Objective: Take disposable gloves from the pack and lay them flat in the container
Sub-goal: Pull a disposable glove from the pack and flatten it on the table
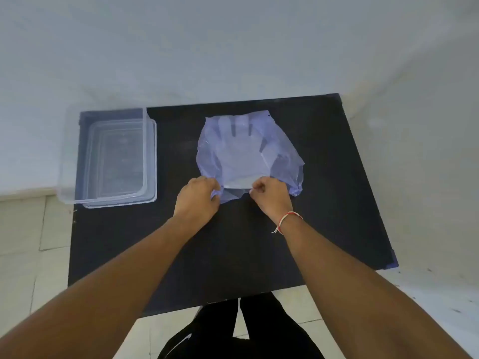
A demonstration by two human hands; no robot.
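A thin bluish plastic pack (285,161) lies in the middle of the black table, its open mouth toward me. Through it I see clear disposable gloves (241,151) stacked flat, fingers pointing away. My left hand (198,196) pinches the pack's near left edge. My right hand (270,196), with a red-and-white thread at the wrist, pinches the near edge of the glove stack or pack at the mouth; which one I cannot tell. A clear rectangular container (153,161) stands at the table's left, with nothing visible in it.
The black table (233,250) has its near edge just above my legs. The container overhangs the table's left edge slightly and appears to sit on its lid. White wall lies behind, tiled floor on both sides.
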